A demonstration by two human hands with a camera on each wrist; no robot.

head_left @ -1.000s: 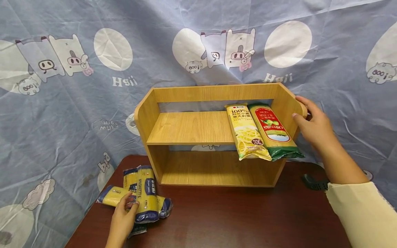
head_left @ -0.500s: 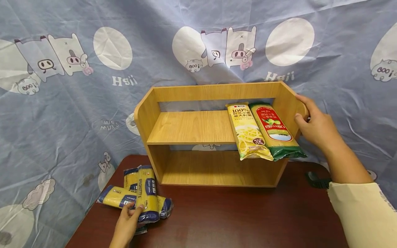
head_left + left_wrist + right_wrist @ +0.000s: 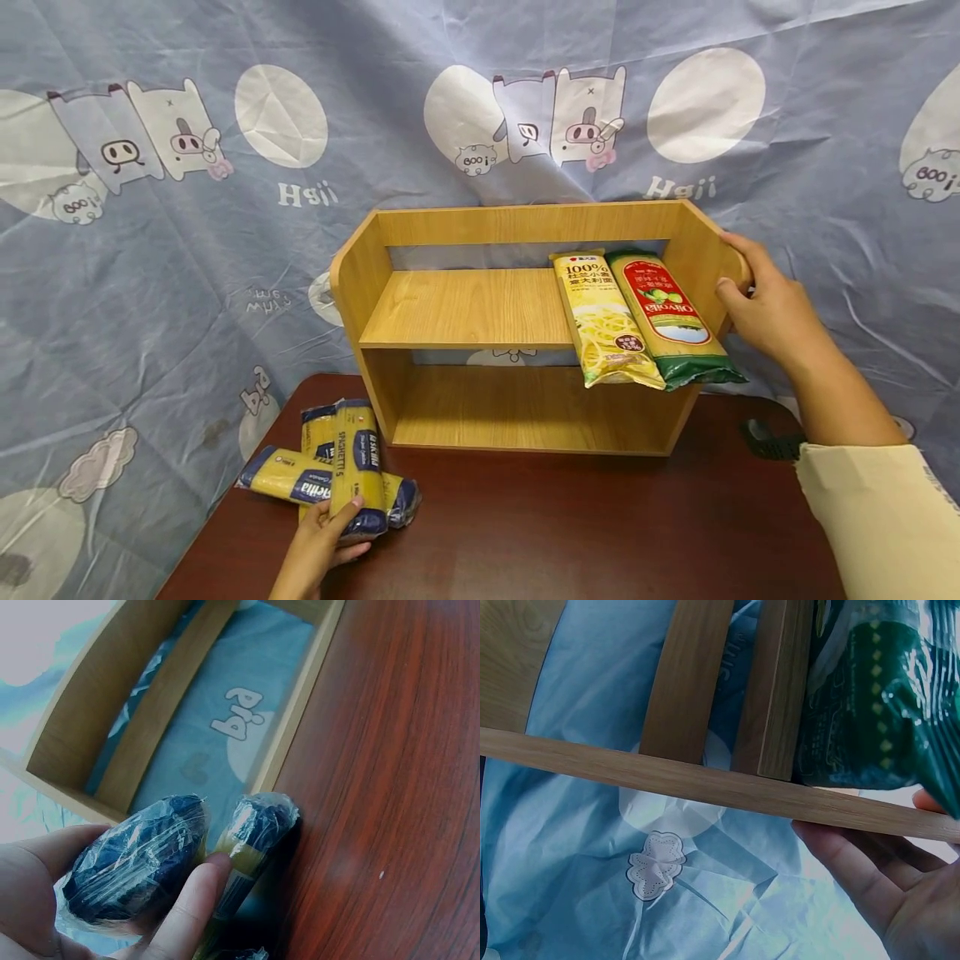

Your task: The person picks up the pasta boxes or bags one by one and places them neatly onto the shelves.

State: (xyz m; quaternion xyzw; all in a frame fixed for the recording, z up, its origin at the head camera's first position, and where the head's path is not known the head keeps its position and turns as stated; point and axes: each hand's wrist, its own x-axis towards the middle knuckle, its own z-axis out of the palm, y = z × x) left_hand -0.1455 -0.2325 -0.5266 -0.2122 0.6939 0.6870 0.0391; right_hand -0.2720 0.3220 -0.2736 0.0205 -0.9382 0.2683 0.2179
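My left hand [image 3: 318, 543] grips the near end of the top spaghetti pack [image 3: 356, 458], a yellow bag with dark blue ends, thumb on top. Under it lie several like packs, one of them a crosswise spaghetti pack [image 3: 288, 477]. The left wrist view shows the wrapped blue end of the held pack [image 3: 139, 859] between thumb and fingers. My right hand [image 3: 768, 304] holds the right side panel of a two-tier wooden shelf [image 3: 465, 307]. The right wrist view has the thumb against that panel's edge [image 3: 705, 789], close to a green-ended pasta pack [image 3: 877, 697].
On the upper tier, at the right, a yellow noodle pack [image 3: 603, 321] and a green-and-red pasta pack [image 3: 667, 312] lie side by side, overhanging the front. A black object [image 3: 768, 439] is on the dark red table [image 3: 525, 525] right of the shelf. Patterned cloth [image 3: 390, 125] hangs behind.
My left hand has moved slightly right and closed around the near end of the top spaghetti pack. The right hand stays on the side panel.
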